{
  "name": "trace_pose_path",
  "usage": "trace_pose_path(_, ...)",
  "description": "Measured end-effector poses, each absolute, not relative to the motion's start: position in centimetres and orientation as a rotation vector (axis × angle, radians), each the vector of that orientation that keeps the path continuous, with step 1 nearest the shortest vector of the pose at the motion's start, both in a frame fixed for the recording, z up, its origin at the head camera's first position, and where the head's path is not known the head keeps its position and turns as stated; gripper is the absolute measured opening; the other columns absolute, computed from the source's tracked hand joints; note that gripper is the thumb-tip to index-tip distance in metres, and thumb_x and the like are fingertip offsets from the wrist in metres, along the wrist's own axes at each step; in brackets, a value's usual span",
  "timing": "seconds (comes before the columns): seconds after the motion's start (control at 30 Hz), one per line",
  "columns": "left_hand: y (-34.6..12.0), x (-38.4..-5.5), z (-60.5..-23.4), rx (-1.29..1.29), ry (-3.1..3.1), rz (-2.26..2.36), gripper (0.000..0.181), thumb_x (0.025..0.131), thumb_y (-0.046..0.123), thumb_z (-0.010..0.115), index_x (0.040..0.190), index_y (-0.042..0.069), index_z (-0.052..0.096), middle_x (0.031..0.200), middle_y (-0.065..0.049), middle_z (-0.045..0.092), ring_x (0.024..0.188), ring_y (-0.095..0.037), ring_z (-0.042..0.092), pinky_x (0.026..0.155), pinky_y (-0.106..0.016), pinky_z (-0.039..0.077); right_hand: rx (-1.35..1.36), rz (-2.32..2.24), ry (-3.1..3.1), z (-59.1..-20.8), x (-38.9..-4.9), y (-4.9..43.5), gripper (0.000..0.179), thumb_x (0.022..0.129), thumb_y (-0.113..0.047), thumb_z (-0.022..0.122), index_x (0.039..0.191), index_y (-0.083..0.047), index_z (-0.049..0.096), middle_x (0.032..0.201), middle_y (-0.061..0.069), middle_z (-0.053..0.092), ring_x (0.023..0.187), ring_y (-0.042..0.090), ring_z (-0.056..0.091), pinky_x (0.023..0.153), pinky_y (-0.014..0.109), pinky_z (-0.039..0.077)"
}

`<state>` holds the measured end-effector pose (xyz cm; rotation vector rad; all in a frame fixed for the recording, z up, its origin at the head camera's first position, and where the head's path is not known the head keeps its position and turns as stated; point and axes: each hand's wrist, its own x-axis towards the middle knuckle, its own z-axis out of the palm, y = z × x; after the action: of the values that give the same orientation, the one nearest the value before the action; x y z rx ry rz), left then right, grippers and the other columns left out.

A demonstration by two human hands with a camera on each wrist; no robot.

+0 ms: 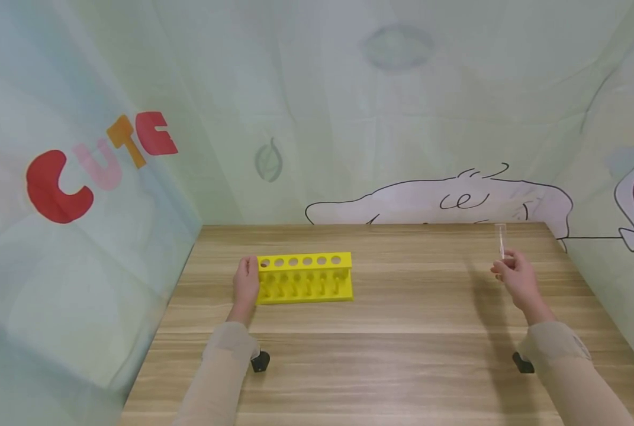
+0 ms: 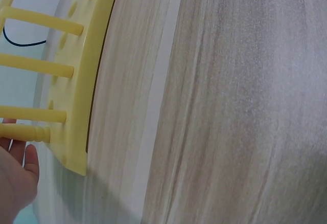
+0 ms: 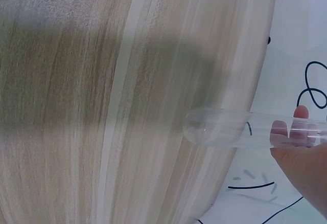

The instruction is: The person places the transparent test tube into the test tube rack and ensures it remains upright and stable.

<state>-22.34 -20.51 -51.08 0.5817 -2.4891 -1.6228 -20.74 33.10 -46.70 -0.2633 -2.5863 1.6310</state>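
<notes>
A yellow test tube rack (image 1: 306, 278) stands on the wooden table, with a row of round holes along its top and pegs below. My left hand (image 1: 246, 281) grips its left end. In the left wrist view, the fingers of that hand (image 2: 18, 175) lie around the end post of the rack (image 2: 76, 111). Over the right side of the table, my right hand (image 1: 518, 278) pinches a clear test tube (image 1: 501, 239) held upright. The right wrist view shows the rounded end of the tube (image 3: 219, 128) pointing away from the thumb and fingers (image 3: 301, 170).
The wooden table (image 1: 402, 361) ends at a printed cloth backdrop (image 1: 317, 118) behind, with more cloth at both sides. Between the rack and the right hand lies a wide stretch of bare tabletop. A shadow of the right arm falls on the wood.
</notes>
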Motion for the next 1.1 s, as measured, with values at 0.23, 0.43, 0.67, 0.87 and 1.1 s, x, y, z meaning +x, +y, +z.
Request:
trace_pose_path(0.23, -20.5, -22.3, -51.1, 0.584, -2.5, -1.613, 0.053, 0.093, 0.049, 0.023, 0.121, 0.008, 0.041, 0.117, -0.013, 0.049, 0.099, -0.023, 0.042, 0.091, -0.039, 0.037, -0.246, 1.648, -2.605, -46.2, -20.7, 32.7, 0.046, 0.091, -0.007, 0.04, 0.129, 0.012, 0.022, 0.08, -0.018, 0.045, 0.07, -0.009, 0.049, 0.067, 0.012, 0.046)
trace_pose_path(0.43, -20.5, -22.2, -51.1, 0.574, -2.494, -1.629, 0.052, 0.093, 0.048, 0.023, 0.121, 0.008, 0.041, 0.116, -0.013, 0.049, 0.099, -0.023, 0.042, 0.09, -0.039, 0.037, -0.189, 1.687, -2.599, -45.8, -20.7, 32.2, 0.049, 0.092, -0.009, 0.04, 0.129, 0.014, 0.02, 0.086, -0.007, 0.049, 0.072, -0.01, 0.051, 0.069, 0.011, 0.046)
trace_pose_path(0.67, -20.5, -22.2, -51.0, 0.56, -2.505, -1.648, 0.051, 0.094, 0.046, 0.022, 0.122, 0.007, 0.039, 0.119, -0.013, 0.047, 0.101, -0.023, 0.041, 0.093, -0.041, 0.036, -0.143, 1.747, -2.566, -45.4, -20.7, 31.5, 0.047, 0.091, -0.01, 0.043, 0.127, 0.013, 0.023, 0.085, -0.011, 0.049, 0.074, -0.007, 0.053, 0.071, 0.011, 0.047)
trace_pose_path(0.87, -20.7, -22.2, -51.0, 0.555, -2.528, -1.672, 0.052, 0.094, 0.047, 0.02, 0.124, 0.008, 0.037, 0.119, -0.013, 0.045, 0.101, -0.022, 0.039, 0.093, -0.04, 0.036, -0.077, 1.824, -2.486, -45.0, -20.7, 30.7, 0.024, 0.09, -0.007, 0.045, 0.113, -0.005, 0.038, 0.081, -0.014, 0.051, 0.072, -0.005, 0.054, 0.069, 0.011, 0.047)
trace_pose_path(1.1, -20.7, -22.4, -50.9, 0.547, -2.557, -1.672, 0.052, 0.095, 0.045, 0.019, 0.126, 0.007, 0.036, 0.124, -0.013, 0.043, 0.111, -0.024, 0.039, 0.1, -0.042, 0.033, -0.052, 1.849, -2.477, -44.8, -20.9, 29.9, 0.022, 0.09, -0.006, 0.045, 0.1, -0.024, 0.04, 0.08, -0.01, 0.051, 0.072, -0.004, 0.054, 0.067, 0.011, 0.047)
